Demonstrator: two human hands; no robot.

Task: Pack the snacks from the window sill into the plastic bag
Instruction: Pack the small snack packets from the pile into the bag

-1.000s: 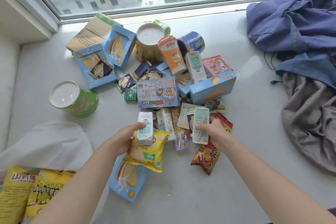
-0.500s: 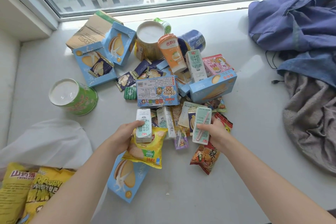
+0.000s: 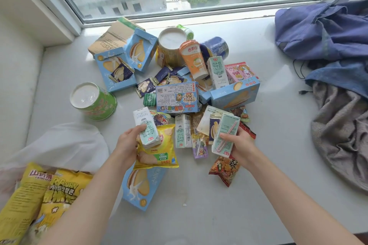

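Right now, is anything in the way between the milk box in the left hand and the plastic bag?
Nothing visible. The left hand holds the milk box just right of the plastic bag; only bare sill lies between them.

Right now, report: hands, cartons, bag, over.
Left grip holds a pale green milk carton; right grip holds second carton, pink straw up. White plastic bag lies left. Light blue biscuit box lies below left forearm.

Snacks (image 3: 177,97) heaped on sill (image 3: 278,145) (two milk cartons (image 3: 146,128) held); plastic bag (image 3: 65,145) lower left, part-filled.
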